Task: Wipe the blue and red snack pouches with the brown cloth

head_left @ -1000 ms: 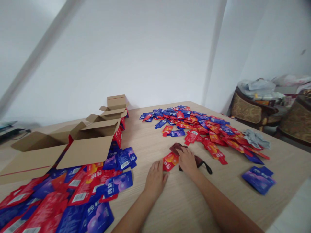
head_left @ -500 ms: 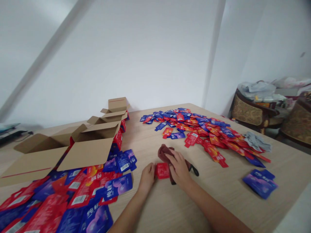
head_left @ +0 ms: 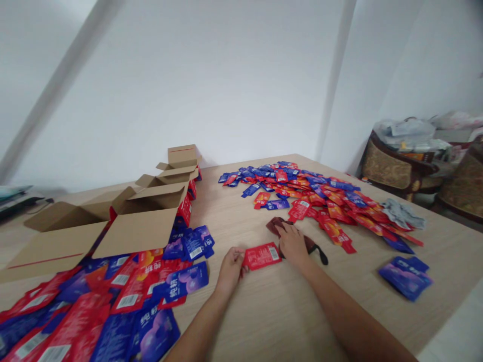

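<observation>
A red sachet (head_left: 263, 256) with a white barcode lies on the table between my hands. The fingers of my left hand (head_left: 231, 270) are closed at its left end. My right hand (head_left: 293, 245) grips a bunched brown cloth (head_left: 276, 224) just beyond the sachet's right end. The cloth has a black loop, which sticks out to the right of the hand. Part of the cloth is hidden under my fingers.
Blue and red sachets (head_left: 151, 296) lie heaped at the left, before open cardboard boxes (head_left: 138, 234). Another sachet pile (head_left: 320, 193) spreads across the far right, with a grey cloth (head_left: 403, 213) on its edge. Blue sachets (head_left: 405, 276) lie near right. Chairs (head_left: 388, 163) stand beyond.
My right hand and the brown cloth have slid right, uncovering more of the red sachet and its barcode. My left hand stays at the left end. The view has shifted slightly.
</observation>
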The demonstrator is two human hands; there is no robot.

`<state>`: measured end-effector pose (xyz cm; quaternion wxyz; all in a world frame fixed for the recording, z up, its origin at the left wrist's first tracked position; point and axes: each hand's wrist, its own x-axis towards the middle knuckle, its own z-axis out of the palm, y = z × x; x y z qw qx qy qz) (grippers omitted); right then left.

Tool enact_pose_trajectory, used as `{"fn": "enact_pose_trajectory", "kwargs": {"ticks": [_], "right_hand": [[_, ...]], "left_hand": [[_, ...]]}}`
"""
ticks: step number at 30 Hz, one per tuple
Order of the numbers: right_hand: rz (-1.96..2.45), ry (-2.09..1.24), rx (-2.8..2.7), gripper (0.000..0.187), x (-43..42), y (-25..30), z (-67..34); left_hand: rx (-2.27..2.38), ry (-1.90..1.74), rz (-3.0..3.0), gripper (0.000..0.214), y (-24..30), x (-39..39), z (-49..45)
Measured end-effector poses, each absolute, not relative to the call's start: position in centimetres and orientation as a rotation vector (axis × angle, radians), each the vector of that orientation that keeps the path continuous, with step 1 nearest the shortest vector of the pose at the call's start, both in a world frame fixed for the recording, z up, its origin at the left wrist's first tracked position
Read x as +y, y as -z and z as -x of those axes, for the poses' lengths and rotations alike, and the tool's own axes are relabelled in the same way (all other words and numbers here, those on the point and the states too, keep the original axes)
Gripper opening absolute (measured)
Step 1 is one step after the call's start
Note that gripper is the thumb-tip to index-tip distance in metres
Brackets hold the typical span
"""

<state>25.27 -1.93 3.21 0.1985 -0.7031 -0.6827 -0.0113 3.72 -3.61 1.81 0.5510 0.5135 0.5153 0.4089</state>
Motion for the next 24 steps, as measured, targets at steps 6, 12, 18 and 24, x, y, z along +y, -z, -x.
{"fn": "enact_pose_trajectory", "kwargs": {"ticks": [6,12,18,24], "right_hand": [[1.7,0.051,-1.996,0.059,-5.7,-4.3,-21.0],[1.584,-0.012,-2.257,0.049,-6.5,-3.9,-17.3],[1.93,0.109,-2.008,0.047,-2.5,-3.3,-24.2],[1.934,0.077,-1.906,0.051,-2.5,-2.7,-25.1]], "left_hand": [[1.159,-1.02,-1.214,0.035,-1.6,-3.5,-3.6],[1.202,-1.042,-1.237,0.03,-1.9,-3.7,-3.5],[1.225,-1.009,-1.216,0.039,-2.5,-3.4,-2.7],[1.26,-1.028,-1.565,0.04,-1.7,-3.1,-2.7]]}}
